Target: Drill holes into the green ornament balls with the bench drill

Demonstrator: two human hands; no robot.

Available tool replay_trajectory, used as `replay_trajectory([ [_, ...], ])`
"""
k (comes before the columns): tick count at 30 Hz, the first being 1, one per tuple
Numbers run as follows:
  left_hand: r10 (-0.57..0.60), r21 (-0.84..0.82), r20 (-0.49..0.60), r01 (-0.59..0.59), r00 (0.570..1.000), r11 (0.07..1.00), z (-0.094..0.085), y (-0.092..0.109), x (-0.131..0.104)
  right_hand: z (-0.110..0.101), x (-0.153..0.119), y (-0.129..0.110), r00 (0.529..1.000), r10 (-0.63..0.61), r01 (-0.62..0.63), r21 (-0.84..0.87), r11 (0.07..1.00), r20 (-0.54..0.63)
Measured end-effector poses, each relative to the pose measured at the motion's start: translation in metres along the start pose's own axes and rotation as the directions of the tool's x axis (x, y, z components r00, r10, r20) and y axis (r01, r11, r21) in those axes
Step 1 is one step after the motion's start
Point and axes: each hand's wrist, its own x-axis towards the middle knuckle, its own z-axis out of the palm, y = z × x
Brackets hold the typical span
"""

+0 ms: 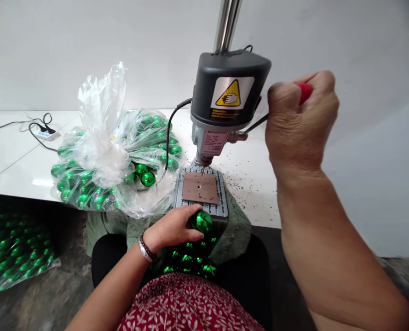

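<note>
A shiny green ball (203, 221) is held between the thumb and fingers of my left hand (178, 224), just in front of the drill press base (221, 209). My right hand (302, 119) is wrapped round the red-knobbed lever (305, 93) on the right side of the drill press (230, 87). Under its chuck, the thin drill bit (203, 171) hangs above a brown board (200, 195) with a small hole in it. More green balls (188, 259) lie in my lap, below my left hand.
A clear plastic bag (100, 151) of green balls stands on the white table (4, 156), left of the press. Dark shavings (247, 186) are scattered around the base. A power strip (45, 133) with cords lies farther left. Another bag of green balls (14, 243) sits at lower left.
</note>
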Motion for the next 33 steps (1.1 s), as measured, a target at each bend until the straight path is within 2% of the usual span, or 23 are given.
replay_trajectory([
  [2, -0.009, 0.042, -0.008, 0.009, 1.0, 0.999, -0.004, -0.001, -0.006, 0.0, 0.0, 0.001, 1.0, -0.005, 0.005, 0.023, 1.0, 0.0],
  [4, -0.06, 0.072, -0.147, 0.071, 0.987, 0.995, -0.013, -0.005, -0.006, 0.0, 0.0, 0.002, 1.0, -0.014, 0.013, 0.04, 0.999, 0.001],
  [5, -0.1, 0.085, -0.248, 0.124, 0.964, 0.989, -0.021, -0.009, -0.004, 0.001, 0.0, 0.003, 1.0, -0.019, 0.019, 0.045, 0.999, 0.002],
  [6, -0.144, 0.103, -0.358, 0.192, 0.923, 0.976, -0.031, -0.015, 0.0, 0.001, 0.0, 0.003, 1.0, -0.021, 0.021, 0.046, 0.999, 0.002],
  [9, -0.255, 0.177, -0.613, 0.444, 0.748, 0.878, -0.063, -0.043, 0.012, 0.002, -0.001, 0.003, 1.0, -0.015, 0.015, 0.041, 0.999, 0.001],
  [10, -0.304, 0.192, -0.637, 0.528, 0.708, 0.827, -0.072, -0.053, 0.017, 0.002, -0.001, 0.003, 1.0, -0.01, 0.01, 0.038, 0.999, 0.001],
  [11, -0.358, 0.199, -0.63, 0.589, 0.689, 0.783, -0.08, -0.064, 0.021, 0.002, -0.001, 0.003, 1.0, -0.005, 0.005, 0.036, 0.999, 0.002],
  [12, -0.395, 0.21, -0.609, 0.62, 0.688, 0.756, -0.086, -0.074, 0.024, 0.002, -0.001, 0.003, 1.0, -0.002, 0.002, 0.034, 0.999, 0.003],
  [16, -0.416, 0.279, -0.495, 0.593, 0.763, 0.756, -0.09, -0.098, 0.032, 0.002, -0.002, 0.002, 1.0, 0.004, -0.004, 0.024, 1.0, 0.011],
  [20, -0.451, 0.218, -0.529, 0.629, 0.719, 0.746, -0.084, -0.102, 0.032, 0.001, -0.003, 0.001, 1.0, -0.002, 0.002, 0.029, 1.0, -0.003],
  [24, -0.414, 0.147, -0.57, 0.584, 0.71, 0.798, -0.083, -0.097, 0.026, 0.002, -0.003, 0.0, 1.0, 0.007, -0.006, 0.041, 0.999, -0.005],
  [26, -0.404, -0.006, -0.615, 0.508, 0.677, 0.862, -0.083, -0.09, 0.02, 0.002, -0.003, 0.0, 1.0, 0.011, -0.011, 0.047, 0.999, 0.0],
  [27, -0.42, -0.15, -0.617, 0.425, 0.665, 0.893, -0.083, -0.086, 0.016, 0.002, -0.003, 0.0, 1.0, 0.011, -0.011, 0.047, 0.999, 0.002],
  [28, -0.453, -0.334, -0.586, 0.309, 0.672, 0.89, -0.083, -0.08, 0.012, 0.002, -0.003, 0.0, 1.0, 0.008, -0.008, 0.046, 0.999, 0.0],
  [29, -0.483, -0.532, -0.518, 0.177, 0.706, 0.828, -0.082, -0.074, 0.008, 0.002, -0.003, 0.0, 1.0, 0.005, -0.004, 0.045, 0.999, -0.001],
  [31, -0.47, -0.835, -0.338, -0.03, 0.816, 0.55, -0.079, -0.063, 0.003, 0.002, -0.003, 0.001, 1.0, -0.002, 0.002, 0.047, 0.999, 0.0],
  [33, -0.394, -0.951, -0.218, -0.102, 0.893, 0.293, -0.073, -0.052, 0.002, 0.002, -0.003, 0.0, 1.0, -0.005, 0.005, 0.052, 0.999, 0.005],
])
